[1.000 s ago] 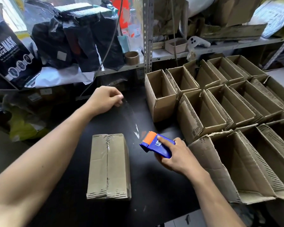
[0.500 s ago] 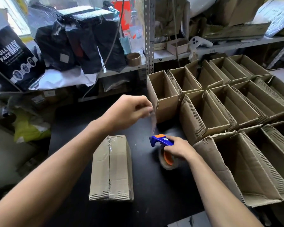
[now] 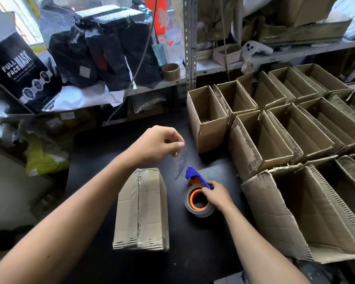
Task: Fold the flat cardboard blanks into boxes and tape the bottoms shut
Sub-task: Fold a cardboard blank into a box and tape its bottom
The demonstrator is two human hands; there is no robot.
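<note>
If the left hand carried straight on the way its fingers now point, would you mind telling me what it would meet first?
The left hand, pinching clear tape, points rightward. Likely first in its line is the nearest open cardboard box, though depth is unclear.

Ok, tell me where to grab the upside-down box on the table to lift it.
Take the taped box by its two long side walls, hands coming down from above, one each side. It lies bottom-up with its long sides free; the tape dispenser stands off to its right, so the left side is probably easiest.
</note>
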